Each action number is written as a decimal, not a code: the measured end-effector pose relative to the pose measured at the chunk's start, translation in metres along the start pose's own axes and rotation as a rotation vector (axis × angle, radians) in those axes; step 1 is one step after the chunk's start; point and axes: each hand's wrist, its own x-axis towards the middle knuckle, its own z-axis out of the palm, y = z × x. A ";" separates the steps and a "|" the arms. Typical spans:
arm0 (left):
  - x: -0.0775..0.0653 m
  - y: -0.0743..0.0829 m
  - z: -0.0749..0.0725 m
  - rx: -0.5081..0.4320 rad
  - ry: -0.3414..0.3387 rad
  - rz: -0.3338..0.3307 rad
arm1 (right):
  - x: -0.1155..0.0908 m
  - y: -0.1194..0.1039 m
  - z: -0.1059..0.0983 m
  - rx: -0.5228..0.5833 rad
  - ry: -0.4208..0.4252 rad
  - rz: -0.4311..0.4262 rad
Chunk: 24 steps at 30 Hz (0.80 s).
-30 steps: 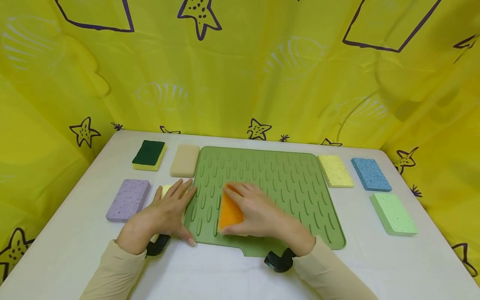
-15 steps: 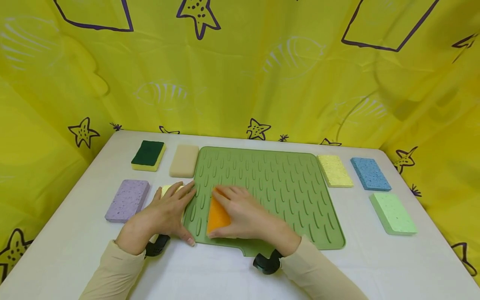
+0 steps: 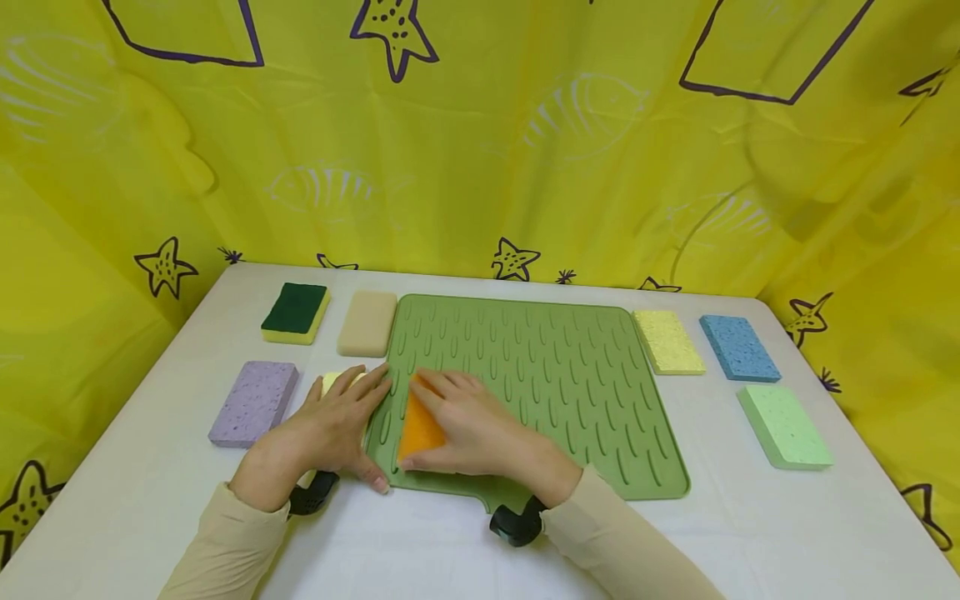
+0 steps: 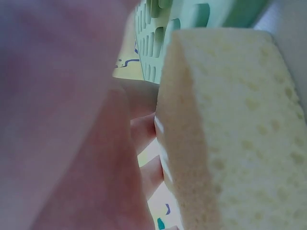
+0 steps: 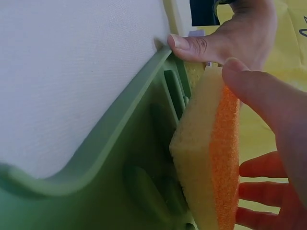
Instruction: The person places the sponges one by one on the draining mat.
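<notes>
On the green ridged mat (image 3: 540, 367), my right hand (image 3: 476, 429) holds a sponge with an orange face (image 3: 420, 432) and a pale underside, thumb at its near end and fingers at its far end. The right wrist view shows the sponge's pale layer (image 5: 194, 139) against the mat. My left hand (image 3: 330, 433) spreads over the mat's left edge, its thumb at the near corner. Beneath this hand lies a pale yellow sponge (image 4: 249, 134), mostly hidden from the head view; whether the palm touches it, I cannot tell.
Left of the mat lie a green-topped scrub sponge (image 3: 296, 312), a beige sponge (image 3: 367, 322) and a purple one (image 3: 255, 402). At its right are yellow (image 3: 669, 342), blue (image 3: 741, 347) and light green sponges (image 3: 785, 426). A yellow curtain (image 3: 465, 150) hangs behind the white table (image 3: 375, 550).
My right hand has slid left across the mat with the orange sponge, nearing my left hand. The left hand has stayed in place.
</notes>
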 end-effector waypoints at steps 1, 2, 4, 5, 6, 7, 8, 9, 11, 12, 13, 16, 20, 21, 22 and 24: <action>0.000 0.000 0.000 0.001 0.001 0.001 | 0.001 0.000 0.000 -0.001 -0.003 0.001; 0.000 0.000 0.000 0.001 0.002 0.002 | 0.002 -0.001 0.000 -0.002 -0.004 0.000; 0.000 0.000 0.000 0.003 0.006 0.004 | 0.003 -0.002 0.000 -0.004 -0.007 -0.006; 0.000 0.001 0.001 0.005 0.007 0.005 | 0.004 -0.002 0.000 -0.003 -0.009 -0.010; 0.001 0.001 0.001 0.006 0.007 0.005 | 0.005 -0.003 0.000 -0.005 -0.011 -0.013; 0.001 0.001 0.001 0.007 0.008 0.004 | 0.005 -0.003 0.000 -0.010 -0.011 -0.016; 0.001 0.001 0.001 0.008 0.008 0.003 | 0.006 -0.003 0.000 -0.011 -0.010 -0.020; 0.001 0.001 0.001 0.009 0.008 0.003 | 0.007 -0.004 0.001 -0.015 -0.010 -0.021; 0.001 0.001 0.001 0.008 0.007 0.003 | 0.009 -0.004 0.002 -0.024 -0.010 -0.022; 0.002 0.001 0.001 0.006 0.005 0.002 | 0.010 -0.004 0.003 -0.025 -0.012 -0.019; 0.002 0.001 0.001 0.004 0.004 0.002 | 0.011 -0.004 0.004 -0.028 -0.015 -0.018; 0.002 0.001 0.001 -0.002 0.000 0.003 | 0.013 -0.004 0.007 -0.041 -0.030 -0.011; 0.002 0.000 0.001 0.005 -0.002 -0.001 | 0.016 -0.004 0.009 -0.057 -0.033 -0.009; 0.002 0.000 0.001 0.006 -0.002 -0.002 | 0.016 -0.004 0.009 -0.057 -0.032 -0.007; 0.002 0.000 0.001 0.007 -0.002 -0.002 | 0.017 -0.004 0.009 -0.056 -0.033 -0.003; 0.001 0.000 0.001 0.005 -0.003 -0.003 | 0.017 -0.005 0.009 -0.052 -0.041 0.008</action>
